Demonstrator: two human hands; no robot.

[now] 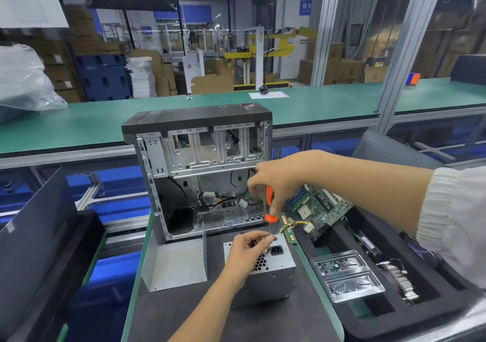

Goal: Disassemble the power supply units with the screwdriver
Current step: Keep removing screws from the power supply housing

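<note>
A grey metal power supply unit (273, 270) stands on the dark mat in front of me, its socket and honeycomb vent facing up. My right hand (278, 181) grips the orange handle of a screwdriver (270, 210), which points straight down at the unit's top face. My left hand (249, 252) rests on the unit and pinches the screwdriver's thin shaft near the tip, beside the black socket. A bundle of coloured wires (292, 227) trails from the unit's far right corner.
An open computer case (200, 168) stands just behind the unit. A bent metal cover (176, 263) stands to its left. On the right a black foam tray (394, 310) holds a motherboard (320, 210), a clear plastic insert (347, 276) and a heatsink. A dark bin (39, 236) sits left.
</note>
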